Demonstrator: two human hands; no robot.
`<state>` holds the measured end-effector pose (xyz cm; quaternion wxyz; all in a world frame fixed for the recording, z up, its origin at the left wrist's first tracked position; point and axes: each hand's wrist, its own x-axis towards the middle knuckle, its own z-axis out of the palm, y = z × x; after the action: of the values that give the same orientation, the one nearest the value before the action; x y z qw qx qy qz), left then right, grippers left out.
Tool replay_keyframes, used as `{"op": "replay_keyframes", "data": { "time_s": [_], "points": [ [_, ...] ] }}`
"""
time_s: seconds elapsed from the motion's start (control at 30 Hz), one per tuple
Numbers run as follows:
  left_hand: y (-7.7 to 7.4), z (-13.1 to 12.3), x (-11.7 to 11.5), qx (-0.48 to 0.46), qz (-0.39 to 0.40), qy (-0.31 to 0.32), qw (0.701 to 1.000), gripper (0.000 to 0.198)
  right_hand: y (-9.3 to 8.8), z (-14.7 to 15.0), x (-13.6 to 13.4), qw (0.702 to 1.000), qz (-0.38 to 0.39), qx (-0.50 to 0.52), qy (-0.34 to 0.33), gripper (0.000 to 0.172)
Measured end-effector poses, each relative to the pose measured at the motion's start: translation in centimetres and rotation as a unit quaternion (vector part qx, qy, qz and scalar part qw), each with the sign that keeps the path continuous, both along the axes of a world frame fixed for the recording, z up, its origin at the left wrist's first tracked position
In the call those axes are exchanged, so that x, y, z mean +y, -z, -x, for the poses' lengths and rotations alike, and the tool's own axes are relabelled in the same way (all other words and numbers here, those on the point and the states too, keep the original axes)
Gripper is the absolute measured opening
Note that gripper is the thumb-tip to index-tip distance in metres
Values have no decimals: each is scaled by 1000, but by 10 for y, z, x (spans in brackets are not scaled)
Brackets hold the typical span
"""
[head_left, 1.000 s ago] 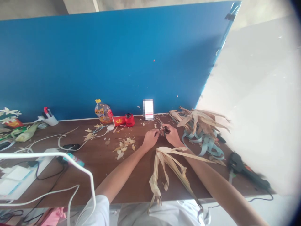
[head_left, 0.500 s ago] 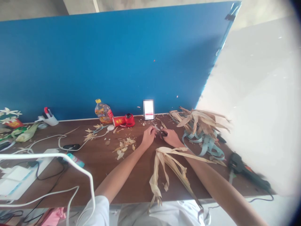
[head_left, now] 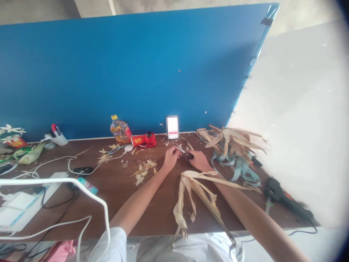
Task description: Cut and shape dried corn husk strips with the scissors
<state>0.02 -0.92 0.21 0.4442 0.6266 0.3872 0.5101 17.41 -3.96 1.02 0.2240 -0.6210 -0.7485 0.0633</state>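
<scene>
My left hand (head_left: 171, 159) pinches a thin pale strip of dried corn husk (head_left: 180, 148) at the fingertips. Beside it, my right hand (head_left: 197, 161) grips small black-handled scissors (head_left: 190, 156), their blades close to the strip. Long pale husk strips (head_left: 188, 196) lie on the wooden table (head_left: 152, 214) just below my forearms. To the right of my right hand stands a heap of brown dried husks (head_left: 231, 142), with blue-grey ribbons (head_left: 240, 169) at its foot. Cut husk petals (head_left: 143, 170) lie left of my left hand.
A black glue gun (head_left: 278, 194) lies at the right. A bottle (head_left: 120, 129), red cup (head_left: 138, 140) and red tape roll (head_left: 150, 139) stand against the blue board (head_left: 122, 69). White cables and a power strip (head_left: 16, 205) sit at the left.
My right hand and the scissors have dropped slightly toward me since the oldest frame. My left hand has shifted slightly left and up, now pinching the strip.
</scene>
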Motion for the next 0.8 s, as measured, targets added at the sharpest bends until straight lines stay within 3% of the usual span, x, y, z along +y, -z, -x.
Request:
{"op": "replay_keyframes", "data": {
  "time_s": [0.47, 0.8],
  "points": [
    [-2, 0, -1, 23, -18, 6, 1000, 19, -2, -1, -1, 1000, -6, -5, -1, 29],
    [-1, -1, 0, -22, -7, -20, 1000, 20, -11, -2, -6, 1000, 5, -18, 0, 21]
  ]
}}
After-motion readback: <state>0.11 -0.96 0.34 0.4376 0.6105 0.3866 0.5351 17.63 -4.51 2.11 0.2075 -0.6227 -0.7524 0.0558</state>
